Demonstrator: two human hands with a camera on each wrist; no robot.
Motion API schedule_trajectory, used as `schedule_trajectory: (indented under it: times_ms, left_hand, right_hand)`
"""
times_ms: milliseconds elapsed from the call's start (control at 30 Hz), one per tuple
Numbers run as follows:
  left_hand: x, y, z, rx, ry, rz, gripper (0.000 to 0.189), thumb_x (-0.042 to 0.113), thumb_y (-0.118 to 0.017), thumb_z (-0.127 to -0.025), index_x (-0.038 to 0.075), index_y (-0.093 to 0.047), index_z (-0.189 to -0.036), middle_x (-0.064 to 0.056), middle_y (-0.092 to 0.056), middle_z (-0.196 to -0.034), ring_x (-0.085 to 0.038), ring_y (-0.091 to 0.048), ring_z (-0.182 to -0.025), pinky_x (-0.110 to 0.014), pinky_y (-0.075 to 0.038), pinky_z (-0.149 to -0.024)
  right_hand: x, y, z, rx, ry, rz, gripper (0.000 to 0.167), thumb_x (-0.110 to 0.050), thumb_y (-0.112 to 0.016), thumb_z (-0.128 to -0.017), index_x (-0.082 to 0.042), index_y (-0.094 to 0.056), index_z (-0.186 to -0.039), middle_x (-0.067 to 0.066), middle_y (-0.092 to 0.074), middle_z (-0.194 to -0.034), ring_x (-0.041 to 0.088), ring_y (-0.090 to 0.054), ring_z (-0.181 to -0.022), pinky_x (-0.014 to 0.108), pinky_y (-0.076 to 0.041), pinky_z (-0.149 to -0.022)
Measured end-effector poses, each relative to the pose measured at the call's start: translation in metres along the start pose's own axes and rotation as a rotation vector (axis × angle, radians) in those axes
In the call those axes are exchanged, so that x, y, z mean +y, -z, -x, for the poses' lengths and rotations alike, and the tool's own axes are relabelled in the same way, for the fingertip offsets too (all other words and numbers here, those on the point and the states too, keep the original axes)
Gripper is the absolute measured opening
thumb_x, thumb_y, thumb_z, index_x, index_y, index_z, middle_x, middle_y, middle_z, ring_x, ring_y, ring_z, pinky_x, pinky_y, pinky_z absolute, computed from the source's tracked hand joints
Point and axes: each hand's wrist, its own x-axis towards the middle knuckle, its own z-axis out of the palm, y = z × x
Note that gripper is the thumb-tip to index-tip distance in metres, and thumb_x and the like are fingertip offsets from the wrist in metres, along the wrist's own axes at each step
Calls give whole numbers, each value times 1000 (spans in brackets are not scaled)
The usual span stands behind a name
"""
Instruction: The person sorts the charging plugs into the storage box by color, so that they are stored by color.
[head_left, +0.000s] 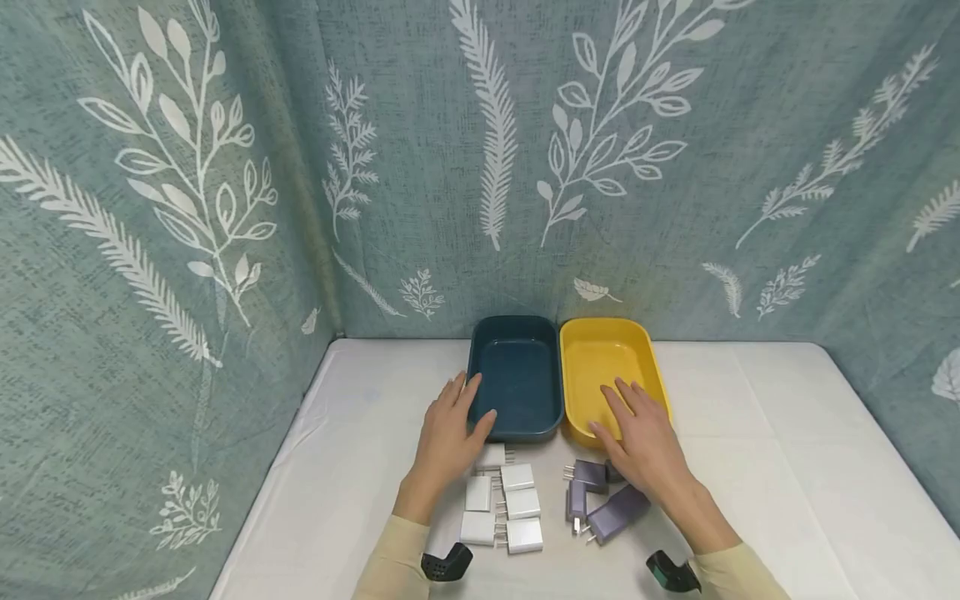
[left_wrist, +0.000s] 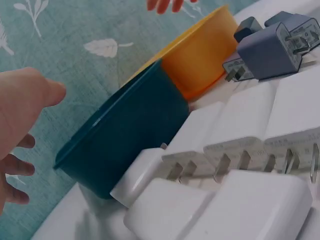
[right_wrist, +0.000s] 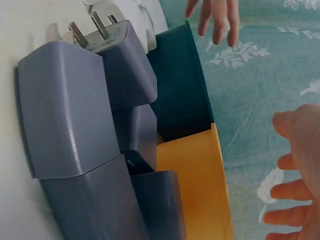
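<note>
My left hand (head_left: 446, 433) hovers by the left edge of the dark blue tray (head_left: 517, 429), fingers spread and holding nothing. Over the near right part of the yellow tray (head_left: 600, 329) is my right hand (head_left: 645, 437), its fingers extended and bare. Several white plug-in chargers (head_left: 522, 503) lie in two rough columns in front of the blue tray, prongs showing. Several purple chargers (head_left: 617, 513) lie bunched before the yellow tray, partly hidden by my right hand in the head view. In the right wrist view, the purple chargers (right_wrist: 65, 110) fill the left side.
Both trays stand side by side on a white-covered table (head_left: 750, 433), near its back edge. Behind them hangs a teal curtain (head_left: 420, 167) with white leaf prints, which also encloses the sides. Black wrist devices (head_left: 447, 563) sit at both wrists.
</note>
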Motion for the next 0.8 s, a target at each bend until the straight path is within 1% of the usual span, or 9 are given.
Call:
schedule_trajectory:
  times_ms: [167,300,400,467,567,633,700,800]
  left_hand:
    - [-7,-3,3,6,74,41,59,36,-58,-96,11,-43,-147,-21,-44,-149,-42,-46,-134,-60,-45,-105]
    - [-13,-8,7,-4,126,96,58,34,-58,-96,11,-42,-147,-19,-46,-148,-40,-49,-132,-59,-46,-104]
    - [-17,-10,9,-14,150,162,58,33,-57,-97,11,-41,-148,-17,-48,-147,-37,-55,-127,-58,-48,-103]
    - [-20,-13,10,-19,151,205,57,30,-56,-97,10,-40,-148,-17,-51,-144,-35,-60,-121,-56,-50,-102]
    - [-25,-17,11,-36,152,271,56,27,-54,-99,9,-38,-149,-16,-60,-135,-29,-67,-110,-49,-54,-97]
    - [-29,-20,11,-48,155,321,55,26,-53,-100,9,-37,-150,-16,-63,-130,-26,-68,-107,-45,-56,-96]
    - [-32,-22,12,-58,163,365,55,27,-52,-101,9,-36,-150,-16,-64,-129,-26,-68,-108,-43,-57,-95]
    - [-35,-25,14,-72,184,428,57,31,-50,-102,12,-33,-152,-16,-55,-141,-28,-61,-122,-43,-51,-104]
  right_hand:
    - [-3,0,7,32,-8,-30,51,-33,-68,-90,-3,-59,-129,20,-60,-131,37,-57,-120,53,-49,-103]
    - [-2,-3,15,92,21,-42,42,-27,-71,-87,-4,-64,-122,15,-66,-120,33,-63,-109,49,-55,-93]
    - [0,-4,21,142,47,-44,39,-23,-73,-83,-6,-66,-117,13,-68,-112,30,-65,-102,46,-58,-86]
    - [2,-5,25,159,54,-46,39,-21,-75,-81,-6,-67,-116,11,-70,-108,28,-66,-98,44,-59,-82]
    - [5,-5,30,152,41,-72,37,-20,-76,-81,-7,-68,-114,8,-72,-101,23,-67,-92,41,-59,-78]
    - [6,-5,33,138,30,-98,36,-18,-77,-80,-7,-68,-113,4,-73,-96,18,-67,-87,38,-59,-75]
    - [7,-4,37,120,27,-133,34,-16,-77,-80,-8,-69,-112,0,-72,-92,13,-68,-82,33,-59,-70]
    - [10,-4,43,80,37,-181,31,-12,-79,-78,-9,-70,-107,-4,-72,-88,6,-67,-76,26,-58,-63]
